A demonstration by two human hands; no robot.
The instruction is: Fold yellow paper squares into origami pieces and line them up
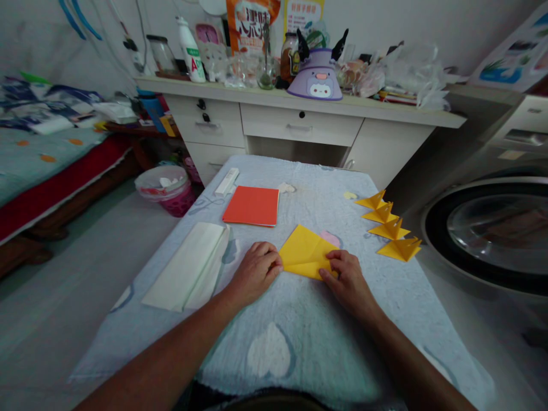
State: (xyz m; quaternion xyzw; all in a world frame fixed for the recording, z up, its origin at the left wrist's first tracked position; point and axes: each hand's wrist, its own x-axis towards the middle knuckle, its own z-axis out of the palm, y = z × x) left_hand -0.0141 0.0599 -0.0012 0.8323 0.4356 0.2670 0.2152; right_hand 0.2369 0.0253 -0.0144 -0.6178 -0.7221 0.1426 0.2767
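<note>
A sheet of yellow paper [305,251], folded and creased, lies on the cloth-covered table between my hands. Its left corner is pinched between the thumb and fingers of my left hand [258,267]. At the opposite side, my right hand [346,278] grips the right edge, thumb below and fingers on top. Beyond my left hand rests a stack of red square paper [251,205]. Several folded yellow paper pieces [390,229] with raised points stand in a row near the table's right edge.
Left of my hands lies a folded whitish sheet [188,265], with a narrow white box [226,181] farther back. A pink wastebasket [177,197] stands on the floor at left. Behind the table is a white cabinet [299,125]; a washing machine [496,222] stands at right.
</note>
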